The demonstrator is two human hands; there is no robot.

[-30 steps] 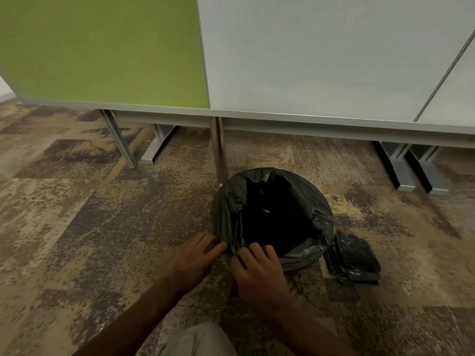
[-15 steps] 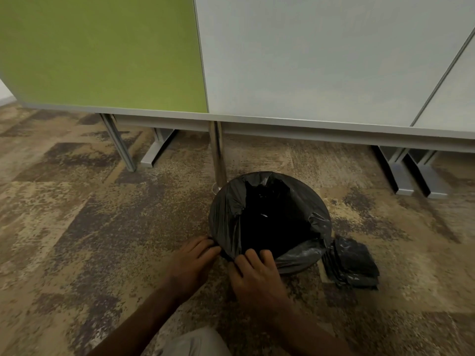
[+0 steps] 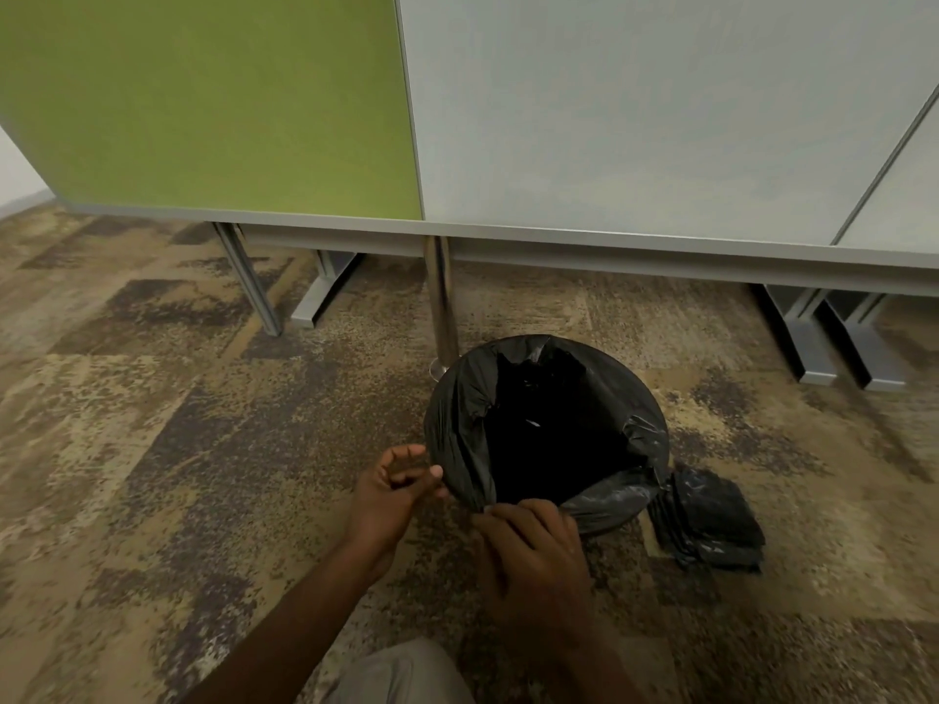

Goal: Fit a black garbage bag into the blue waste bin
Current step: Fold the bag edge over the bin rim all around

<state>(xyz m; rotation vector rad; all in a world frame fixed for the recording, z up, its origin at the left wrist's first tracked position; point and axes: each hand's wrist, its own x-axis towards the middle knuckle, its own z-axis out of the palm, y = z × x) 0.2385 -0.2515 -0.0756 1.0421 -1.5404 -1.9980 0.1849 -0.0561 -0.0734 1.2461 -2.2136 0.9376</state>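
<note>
A black garbage bag [image 3: 457, 429] lines the round waste bin on the carpet, folded over the rim all the way round, so the bin's blue wall is hidden. My right hand [image 3: 531, 551] is at the near rim, its fingers curled on a gathered fold of the bag. Beside the bin's near-left side, my left hand [image 3: 394, 487] has loosely curled fingers with a gap between them. Its thumb tip just touches the bag's outer skin.
A stack of folded black bags [image 3: 711, 525] lies on the carpet right of the bin. A chrome desk leg [image 3: 441, 307] stands just behind the bin, under green and white partition panels. Grey metal feet [image 3: 813, 348] sit at back right. My knee [image 3: 401, 673] is at the bottom.
My left hand has come off the bag's fold and turned, its fingers now loosely curled beside the bin. My right hand stays on the near rim fold.
</note>
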